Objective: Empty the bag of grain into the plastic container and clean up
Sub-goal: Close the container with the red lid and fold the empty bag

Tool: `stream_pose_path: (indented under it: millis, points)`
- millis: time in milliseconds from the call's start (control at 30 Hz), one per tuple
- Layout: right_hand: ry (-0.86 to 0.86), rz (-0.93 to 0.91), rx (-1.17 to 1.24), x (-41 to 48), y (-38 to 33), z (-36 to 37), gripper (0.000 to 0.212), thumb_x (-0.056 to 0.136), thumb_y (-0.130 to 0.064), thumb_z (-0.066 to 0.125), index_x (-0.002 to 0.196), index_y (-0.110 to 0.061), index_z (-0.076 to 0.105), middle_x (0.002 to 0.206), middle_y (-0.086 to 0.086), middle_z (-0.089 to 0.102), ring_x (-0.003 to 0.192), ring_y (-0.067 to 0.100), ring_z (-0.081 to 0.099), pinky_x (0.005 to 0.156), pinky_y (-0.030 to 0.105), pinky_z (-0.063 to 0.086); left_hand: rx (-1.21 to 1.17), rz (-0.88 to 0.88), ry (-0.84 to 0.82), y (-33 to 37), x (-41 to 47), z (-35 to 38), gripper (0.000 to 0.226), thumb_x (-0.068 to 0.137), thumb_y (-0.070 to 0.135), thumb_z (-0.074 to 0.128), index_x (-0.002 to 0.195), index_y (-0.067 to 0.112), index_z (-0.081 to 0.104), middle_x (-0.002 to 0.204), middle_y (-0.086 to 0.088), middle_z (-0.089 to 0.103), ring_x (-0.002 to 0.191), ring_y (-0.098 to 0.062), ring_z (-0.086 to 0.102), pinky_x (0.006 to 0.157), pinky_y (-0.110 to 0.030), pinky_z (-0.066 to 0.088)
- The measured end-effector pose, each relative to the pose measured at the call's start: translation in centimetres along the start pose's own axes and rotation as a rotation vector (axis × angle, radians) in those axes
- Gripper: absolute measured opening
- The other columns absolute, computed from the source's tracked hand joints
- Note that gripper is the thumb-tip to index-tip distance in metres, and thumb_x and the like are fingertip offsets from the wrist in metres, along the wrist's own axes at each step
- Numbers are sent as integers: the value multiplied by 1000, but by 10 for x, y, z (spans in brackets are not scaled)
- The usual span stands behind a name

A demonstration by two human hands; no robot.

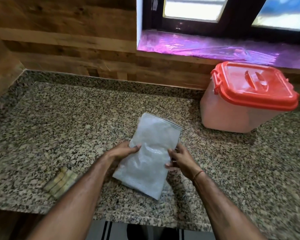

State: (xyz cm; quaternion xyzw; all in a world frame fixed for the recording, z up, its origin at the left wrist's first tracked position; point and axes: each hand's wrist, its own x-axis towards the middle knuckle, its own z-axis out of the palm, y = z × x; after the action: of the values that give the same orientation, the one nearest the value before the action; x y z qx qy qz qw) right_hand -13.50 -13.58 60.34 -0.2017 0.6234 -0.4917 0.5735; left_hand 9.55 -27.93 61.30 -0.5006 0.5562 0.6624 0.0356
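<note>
While a yellowish object point(60, 183) lies at eight o'clock on the tabletop point(76, 118), the left hand point(123, 150) and right hand point(180, 160) grip the bag point(151, 153) by its sides at centre; the red-lidded plastic container point(232, 110) stands at two o'clock.

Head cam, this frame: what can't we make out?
All head view.
Contents of the whitish plastic bag: hidden by motion blur and cloudy film.
Fill level of the translucent plastic container with a red lid: hidden by frosted walls.
What the tan striped object on the granite counter is: blurred, partly behind the left forearm.
Parts of the left hand and right hand behind the bag: hidden by it.
</note>
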Motion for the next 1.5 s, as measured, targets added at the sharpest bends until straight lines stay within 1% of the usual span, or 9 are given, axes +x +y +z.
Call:
stream_pose_path:
  millis: [200, 367, 533, 700, 833, 967, 1167, 1333, 1500]
  points:
    - [14, 174, 118, 5, -10, -3, 22, 101, -17, 57, 99, 4, 62, 80, 4, 69, 64, 12, 71, 71, 35, 65, -301, -19, 183, 8, 3, 12, 34, 78, 23, 82, 105, 6, 71, 110, -16, 76, 108, -35, 69, 102, -54, 52]
    - [308, 37, -83, 13, -10, 11, 30, 96, -21, 66, 94, 9, 65, 109, 28, 70, 82, 30, 74, 71, 40, 65, -126, 20, 303, 25, -8, 10, 24, 87, 26, 77, 93, 4, 69, 89, -7, 72, 78, -17, 64, 63, -28, 47]
    - [298, -72, -2, 10, -49, 26, 41, 99, -34, 62, 92, 5, 71, 104, 20, 75, 91, 26, 72, 73, 35, 64, -291, 90, 374, 41, -23, -2, 42, 85, 45, 77, 67, 15, 53, 60, -1, 56, 54, -19, 61, 60, -33, 60]
    - [311, -27, 315, 0, -59, 47, 10, 91, -1, 69, 91, 6, 62, 92, 16, 67, 80, 24, 68, 60, 28, 64, -528, 215, 553, 22, -28, 5, 21, 92, 24, 71, 101, 5, 71, 85, -12, 69, 66, -21, 67, 43, -24, 54]
    - [295, -31, 327, -10, -47, 60, 18, 81, 12, 70, 82, -1, 57, 86, 17, 63, 73, 26, 65, 50, 27, 60, -686, 239, 663, -4, -47, 23, 11, 83, 2, 69, 75, 7, 63, 58, -1, 64, 57, -20, 61, 43, -22, 51]
    - [150, -81, 156, -40, -31, 55, 31, 77, 19, 67, 91, -6, 58, 90, 17, 70, 74, 28, 68, 58, 33, 58, -823, 206, 672, -29, -80, 44, 15, 71, -15, 64, 74, -2, 58, 70, -16, 63, 66, -30, 64, 55, -25, 54]
    - [-288, -72, -72, -86, -10, 51, 36, 85, 10, 67, 118, -3, 68, 109, 18, 77, 89, 31, 75, 72, 42, 62, -1014, 166, 601, -70, -153, 73, 38, 80, 17, 85, 107, -6, 71, 101, -21, 77, 94, -34, 75, 86, -47, 61]
    - [-378, -122, -290, -125, 13, 109, 18, 91, -16, 73, 98, 0, 73, 91, 14, 79, 78, 28, 76, 61, 35, 61, -982, 197, 855, -129, -236, 96, 7, 86, 8, 78, 90, 4, 74, 82, -9, 79, 60, -16, 75, 51, -24, 58]
    - [-489, -162, -477, -165, 61, 193, 12, 89, -8, 75, 83, -2, 67, 81, 12, 75, 65, 19, 73, 52, 28, 58, -963, 149, 1126, -218, -315, 99, 8, 82, 8, 81, 80, 9, 73, 76, -1, 77, 54, -11, 71, 53, -23, 57]
